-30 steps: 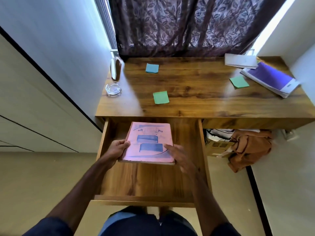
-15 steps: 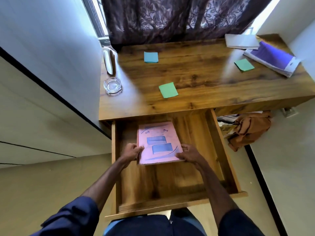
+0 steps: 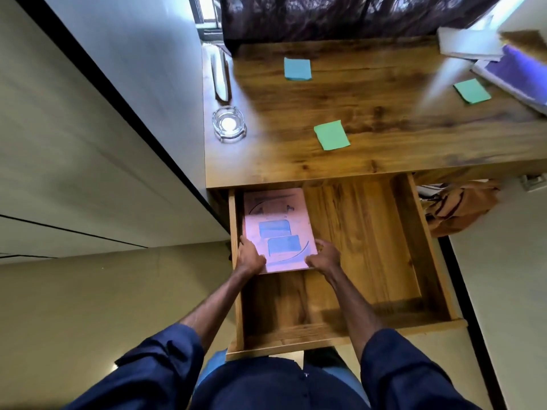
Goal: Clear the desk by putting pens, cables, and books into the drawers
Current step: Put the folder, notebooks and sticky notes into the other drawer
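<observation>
Looking down from my head, my left hand (image 3: 250, 257) grips the near left corner of the pink book (image 3: 278, 229) and my right hand (image 3: 324, 257) pinches its near right corner. Both curl round the edge so I can set it flat and square along the left wall of the open drawer (image 3: 414, 232), which leaves the right side free. A purple book (image 3: 521, 75) lies far right on the counter (image 3: 384, 128), so I judge there is more to clear.

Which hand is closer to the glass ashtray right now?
Left. The left hand grips the pink book by its left edge, on the side of the ashtray; the right hand holds its right corner, farther off.
</observation>
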A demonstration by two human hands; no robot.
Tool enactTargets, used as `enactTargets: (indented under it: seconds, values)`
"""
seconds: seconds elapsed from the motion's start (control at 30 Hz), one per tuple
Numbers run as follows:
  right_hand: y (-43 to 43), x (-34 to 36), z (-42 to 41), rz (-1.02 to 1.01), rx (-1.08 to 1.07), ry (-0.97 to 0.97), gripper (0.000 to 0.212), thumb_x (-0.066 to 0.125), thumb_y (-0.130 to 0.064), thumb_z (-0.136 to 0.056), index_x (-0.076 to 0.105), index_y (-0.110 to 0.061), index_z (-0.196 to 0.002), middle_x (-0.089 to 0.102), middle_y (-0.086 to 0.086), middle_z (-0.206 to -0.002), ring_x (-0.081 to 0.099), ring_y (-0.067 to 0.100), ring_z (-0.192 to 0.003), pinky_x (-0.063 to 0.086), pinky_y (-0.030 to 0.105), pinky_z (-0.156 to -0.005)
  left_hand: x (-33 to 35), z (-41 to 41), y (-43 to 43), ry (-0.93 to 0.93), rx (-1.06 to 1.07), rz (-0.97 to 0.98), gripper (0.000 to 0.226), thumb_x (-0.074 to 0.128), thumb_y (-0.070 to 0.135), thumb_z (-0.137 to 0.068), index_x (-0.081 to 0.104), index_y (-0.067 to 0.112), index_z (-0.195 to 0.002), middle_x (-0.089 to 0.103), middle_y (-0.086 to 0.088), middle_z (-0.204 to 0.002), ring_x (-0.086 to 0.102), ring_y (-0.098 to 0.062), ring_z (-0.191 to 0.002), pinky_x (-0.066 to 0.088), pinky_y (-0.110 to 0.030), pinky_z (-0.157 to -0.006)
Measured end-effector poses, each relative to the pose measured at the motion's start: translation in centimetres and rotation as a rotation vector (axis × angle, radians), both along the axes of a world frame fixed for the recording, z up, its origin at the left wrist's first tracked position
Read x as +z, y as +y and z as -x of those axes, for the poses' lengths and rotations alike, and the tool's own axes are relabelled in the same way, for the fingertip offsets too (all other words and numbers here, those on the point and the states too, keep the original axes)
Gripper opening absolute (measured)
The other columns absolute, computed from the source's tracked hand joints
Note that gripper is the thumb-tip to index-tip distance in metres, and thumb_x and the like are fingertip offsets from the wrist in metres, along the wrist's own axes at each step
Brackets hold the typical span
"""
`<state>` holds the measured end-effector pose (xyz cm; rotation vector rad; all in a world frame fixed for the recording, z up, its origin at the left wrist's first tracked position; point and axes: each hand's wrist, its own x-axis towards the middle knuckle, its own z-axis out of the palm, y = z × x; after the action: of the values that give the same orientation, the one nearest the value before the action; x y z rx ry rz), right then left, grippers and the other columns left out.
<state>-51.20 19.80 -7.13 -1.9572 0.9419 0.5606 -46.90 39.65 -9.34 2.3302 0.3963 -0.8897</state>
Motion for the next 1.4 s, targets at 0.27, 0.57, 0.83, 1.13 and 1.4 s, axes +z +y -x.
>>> enactTargets:
  seconds: [0.27,0.57,0.83,1.13,1.4]
  values:
    - [1.1,-2.1,0.2,-0.044,-0.027,0.028,0.065,0.073,0.005,-0.072,0.058,-0.003,-0.135,0.068,0.011,-0.126,0.067,0.027,-0.107,0.057,0.035,-0.091,-1.8,3.4,-0.2,-0.088,-0.270,-0.081,0.069,0.057,-0.003,-0.089,0.024,-0.001,-0.150,-0.006,-0.029,-0.162,0.002,-0.042,-0.152,0.016,-0.038,-0.123]
    - [0.4,-3.8,0.9,-0.034,0.131,0.050,0.062,0.079,-0.006,-0.068,0.060,-0.006,-0.127,0.069,0.010,-0.123,0.067,0.026,-0.104,0.057,0.035,-0.089,-3.0,4.5,0.2,-0.098,-0.411,-0.131,0.061,0.060,-0.001,-0.088,0.034,-0.001,-0.144,0.003,-0.029,-0.163,0.015,-0.040,-0.151,0.022,-0.041,-0.123]
    - [0.8,-0.3,1.7,-0.003,0.406,0.080,0.057,0.070,-0.014,-0.089,0.049,-0.005,-0.141,0.056,0.013,-0.142,0.055,0.033,-0.125,0.044,0.031,-0.100,-3.1,4.6,0.1,-0.116,-0.521,-0.202,0.058,0.048,0.000,-0.097,0.023,-0.004,-0.149,0.000,-0.035,-0.160,0.009,-0.045,-0.151,0.021,-0.044,-0.121]
    - [-2.2,1.3,5.6,0.082,0.314,0.012,0.045,0.070,-0.019,-0.088,0.061,-0.009,-0.131,0.064,0.008,-0.132,0.061,0.023,-0.120,0.048,0.031,-0.101,-1.7,5.9,-1.1,-0.253,-0.541,0.036,0.035,0.058,0.004,-0.087,0.056,0.005,-0.122,0.056,-0.012,-0.124,0.054,-0.028,-0.115,0.046,-0.035,-0.097]
    - [-10.4,3.8,11.1,0.069,0.283,-0.106,0.026,0.067,-0.017,-0.091,0.071,-0.014,-0.116,0.071,0.003,-0.115,0.065,0.016,-0.109,0.052,0.030,-0.095,1.9,9.0,-9.6,-0.386,-0.528,0.262,0.027,0.056,0.004,-0.081,0.070,0.014,-0.102,0.073,-0.003,-0.101,0.069,-0.021,-0.087,0.056,-0.034,-0.077]
